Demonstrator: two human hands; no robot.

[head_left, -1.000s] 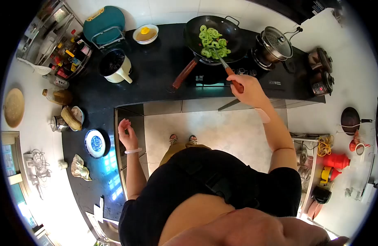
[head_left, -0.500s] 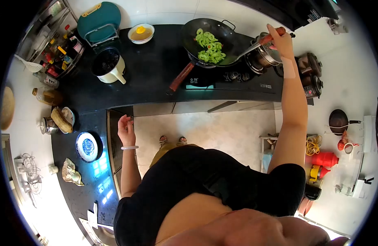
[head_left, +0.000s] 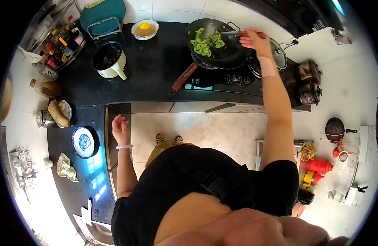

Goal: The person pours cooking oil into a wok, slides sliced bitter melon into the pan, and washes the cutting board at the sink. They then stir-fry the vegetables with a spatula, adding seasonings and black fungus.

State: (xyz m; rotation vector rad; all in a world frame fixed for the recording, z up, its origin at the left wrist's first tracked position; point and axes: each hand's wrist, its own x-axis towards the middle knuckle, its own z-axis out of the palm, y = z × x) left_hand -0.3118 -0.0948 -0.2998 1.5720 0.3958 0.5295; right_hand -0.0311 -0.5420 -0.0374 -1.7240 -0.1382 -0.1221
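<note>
My right hand (head_left: 256, 42) is closed around the handle of a metal spatula (head_left: 232, 33) and reaches over the right side of a black wok (head_left: 234, 57). The spatula's blurred head is over the far left part of the wok, at the green vegetable slices (head_left: 203, 47), which have small red bits among them. The wok sits on the hob (head_left: 215, 80), its wooden handle pointing toward me and left. My left hand (head_left: 120, 126) hangs by the counter's edge, fingers loosely curled and apart, holding nothing.
Left of the wok are a bowl of liquid (head_left: 144, 37) with a yellow piece and a cream pot (head_left: 115, 70). A glass lid (head_left: 279, 53) is behind my right wrist. A blue-patterned plate (head_left: 83, 142), a crumpled bag (head_left: 66, 167) and bottles (head_left: 47, 88) occupy the left counter.
My right hand has moved left and toward the wok, carrying the spatula's head from the wok's near right side to its far left. The vegetables have shifted. The left hand stays low and empty.
</note>
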